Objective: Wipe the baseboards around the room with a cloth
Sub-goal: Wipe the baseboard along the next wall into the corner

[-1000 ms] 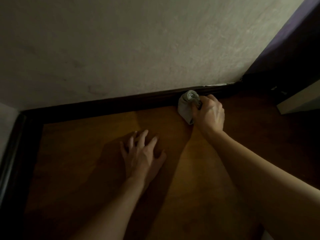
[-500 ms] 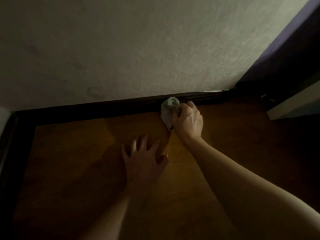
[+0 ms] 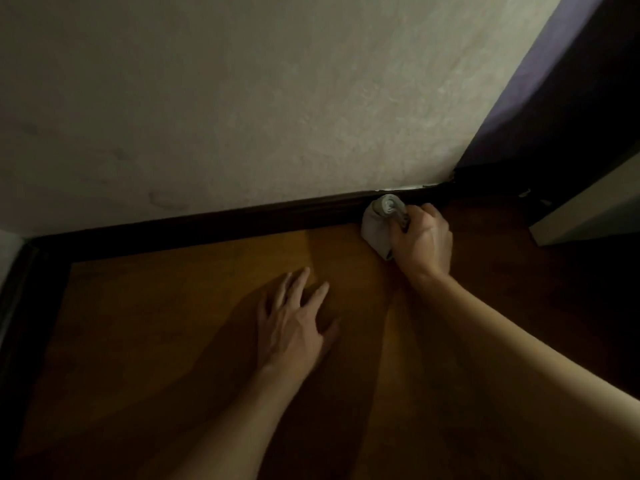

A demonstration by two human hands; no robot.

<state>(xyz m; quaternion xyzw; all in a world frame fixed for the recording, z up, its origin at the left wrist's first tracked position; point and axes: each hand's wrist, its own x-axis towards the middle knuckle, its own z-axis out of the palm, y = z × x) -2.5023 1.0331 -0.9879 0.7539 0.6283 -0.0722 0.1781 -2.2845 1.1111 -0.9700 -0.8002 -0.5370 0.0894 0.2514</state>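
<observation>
A dark baseboard (image 3: 242, 220) runs along the foot of the pale wall, from a corner at the left to a corner at the right. My right hand (image 3: 422, 240) grips a bunched pale grey cloth (image 3: 379, 223) and holds it against the baseboard near the right corner. Part of the cloth is hidden under my fingers. My left hand (image 3: 294, 323) rests flat on the wooden floor with fingers spread, well short of the baseboard.
The wooden floor (image 3: 173, 323) is dim and brown. A second dark baseboard (image 3: 17, 289) follows the left wall. At the right stand a dark purple surface (image 3: 554, 81) and a pale panel (image 3: 588, 216) on the floor.
My right hand with the cloth slid left along the baseboard, then back right toward the corner. My left hand stayed flat on the floor.
</observation>
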